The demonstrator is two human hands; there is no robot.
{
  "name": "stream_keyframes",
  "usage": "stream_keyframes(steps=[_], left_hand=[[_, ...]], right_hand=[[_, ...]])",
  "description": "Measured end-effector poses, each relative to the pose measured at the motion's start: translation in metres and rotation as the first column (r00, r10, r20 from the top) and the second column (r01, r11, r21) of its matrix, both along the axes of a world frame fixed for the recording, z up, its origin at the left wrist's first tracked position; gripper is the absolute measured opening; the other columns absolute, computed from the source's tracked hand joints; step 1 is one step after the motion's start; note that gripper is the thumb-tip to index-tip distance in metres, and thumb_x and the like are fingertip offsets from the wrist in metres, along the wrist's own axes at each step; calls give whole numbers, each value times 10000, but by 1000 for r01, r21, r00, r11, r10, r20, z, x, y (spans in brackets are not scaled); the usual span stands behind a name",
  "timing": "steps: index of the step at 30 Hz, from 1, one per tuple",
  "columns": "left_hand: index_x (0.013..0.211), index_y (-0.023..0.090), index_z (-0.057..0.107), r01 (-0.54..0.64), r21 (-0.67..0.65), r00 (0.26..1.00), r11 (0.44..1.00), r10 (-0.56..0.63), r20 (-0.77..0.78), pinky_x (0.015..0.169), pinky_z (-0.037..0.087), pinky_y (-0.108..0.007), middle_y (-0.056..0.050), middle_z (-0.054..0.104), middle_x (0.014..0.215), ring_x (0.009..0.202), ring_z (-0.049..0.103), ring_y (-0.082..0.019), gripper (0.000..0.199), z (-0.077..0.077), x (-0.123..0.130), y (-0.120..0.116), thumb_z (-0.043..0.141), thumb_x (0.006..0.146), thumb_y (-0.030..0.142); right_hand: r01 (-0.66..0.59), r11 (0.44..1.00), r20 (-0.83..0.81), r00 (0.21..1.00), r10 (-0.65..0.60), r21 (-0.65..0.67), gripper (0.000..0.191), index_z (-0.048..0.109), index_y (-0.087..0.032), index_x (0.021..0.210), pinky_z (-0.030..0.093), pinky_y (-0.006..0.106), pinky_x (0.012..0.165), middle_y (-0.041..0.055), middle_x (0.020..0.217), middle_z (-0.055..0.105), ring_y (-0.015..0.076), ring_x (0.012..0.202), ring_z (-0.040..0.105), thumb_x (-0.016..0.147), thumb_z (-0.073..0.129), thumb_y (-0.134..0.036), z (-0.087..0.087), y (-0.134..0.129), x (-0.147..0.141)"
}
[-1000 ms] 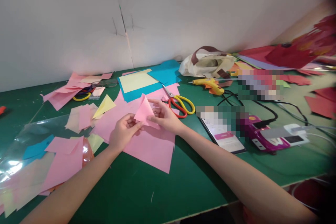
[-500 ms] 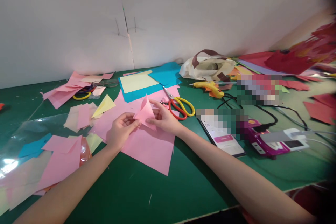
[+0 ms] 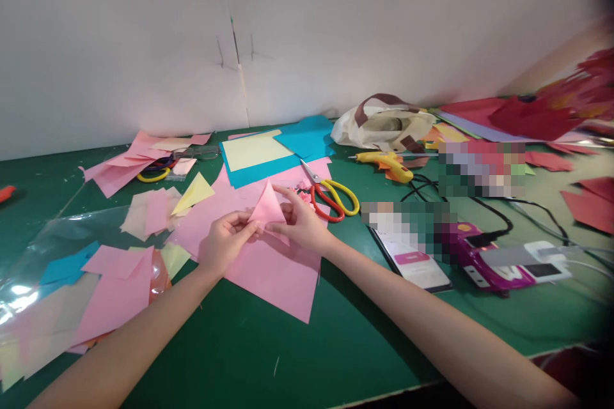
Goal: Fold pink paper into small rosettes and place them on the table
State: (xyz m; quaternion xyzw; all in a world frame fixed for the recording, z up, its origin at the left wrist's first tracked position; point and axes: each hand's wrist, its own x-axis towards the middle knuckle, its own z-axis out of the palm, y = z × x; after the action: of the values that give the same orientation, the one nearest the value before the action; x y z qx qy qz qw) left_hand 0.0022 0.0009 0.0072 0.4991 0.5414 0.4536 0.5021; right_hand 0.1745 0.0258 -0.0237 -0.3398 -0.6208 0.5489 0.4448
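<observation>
A small folded pink paper [image 3: 268, 206], pointed at the top, is held between both hands above a large pink sheet [image 3: 278, 281]. My left hand [image 3: 230, 236] pinches its lower left corner with thumb and fingers. On the other side, my right hand [image 3: 300, 223] has its thumb at the lower right part and its fingers behind the paper. Scissors with red and yellow handles [image 3: 330, 195] lie just right of my right hand. Beyond the hands lie blue sheets [image 3: 307, 137] and a pale yellow sheet [image 3: 252, 150].
Pink and yellow paper pieces and a clear plastic bag [image 3: 52, 236] lie at the left. A yellow glue gun [image 3: 386, 163], a cloth bag [image 3: 384, 128], a phone [image 3: 417, 259] and a purple power strip [image 3: 494, 268] with cables are at the right.
The folded pink paper has turned a little between the fingers, so a flatter, triangular face now shows. The hands keep their hold; the whole view has shifted slightly.
</observation>
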Motion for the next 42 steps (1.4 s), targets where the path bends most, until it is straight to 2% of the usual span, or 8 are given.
stream_keyframes(steps=[8, 13, 16, 26, 32, 42], left_hand=[[745, 154, 695, 5, -11, 1000, 1000, -5, 20, 620, 545, -243, -27, 701, 651, 607, 645, -128, 149, -4, -1, 1, 710, 674, 284], [771, 153, 701, 9, 15, 1000, 1000, -9, -5, 629, 546, -245, -30, 703, 661, 599, 641, -123, 152, -1, -1, -2, 711, 688, 280], [773, 150, 687, 15, 8, 1000, 1000, -15, 11, 642, 551, -254, -29, 704, 669, 623, 659, -133, 157, -2, 0, -3, 722, 674, 266], [783, 141, 662, -10, 4, 998, 1000, 10, 64, 567, 501, -191, -16, 695, 631, 597, 636, -101, 194, -7, -1, -1, 738, 668, 278], [793, 145, 649, -41, -33, 995, 999, 44, 84, 535, 480, -182, -8, 684, 604, 574, 631, -100, 211, -6, 0, 0, 739, 653, 275], [776, 153, 660, -10, -19, 998, 1000, 11, 70, 530, 480, -216, -18, 683, 607, 561, 633, -120, 179, -8, -2, 0, 719, 663, 277]], right_hand=[[52, 996, 111, 992, -59, 67, 735, 329, -245, 1375, 389, 225, 480, -87, 617, 464, 93, 526, 473, 735, 678, -149, 4, -2, -2], [11, 999, 35, 999, -13, 40, 765, 283, -283, 1398, 519, 310, 566, -25, 750, 576, 152, 634, 593, 752, 682, -187, 3, -2, -1], [-15, 999, -4, 1000, 15, 29, 772, 280, -301, 1396, 551, 344, 608, -3, 814, 604, 170, 677, 623, 751, 696, -212, 1, -2, 0], [-9, 1000, 2, 1000, 9, -26, 721, 287, -245, 1386, 493, 251, 535, -41, 701, 583, 119, 583, 577, 782, 678, -266, 4, -3, 6], [-11, 999, 0, 1000, 11, -31, 697, 331, -260, 1361, 486, 250, 507, -36, 739, 593, 110, 560, 567, 766, 694, -270, 6, -4, 7], [-20, 999, -19, 1000, 19, -48, 723, 328, -274, 1367, 485, 260, 512, -50, 688, 577, 121, 556, 576, 751, 706, -259, 3, -5, 7]])
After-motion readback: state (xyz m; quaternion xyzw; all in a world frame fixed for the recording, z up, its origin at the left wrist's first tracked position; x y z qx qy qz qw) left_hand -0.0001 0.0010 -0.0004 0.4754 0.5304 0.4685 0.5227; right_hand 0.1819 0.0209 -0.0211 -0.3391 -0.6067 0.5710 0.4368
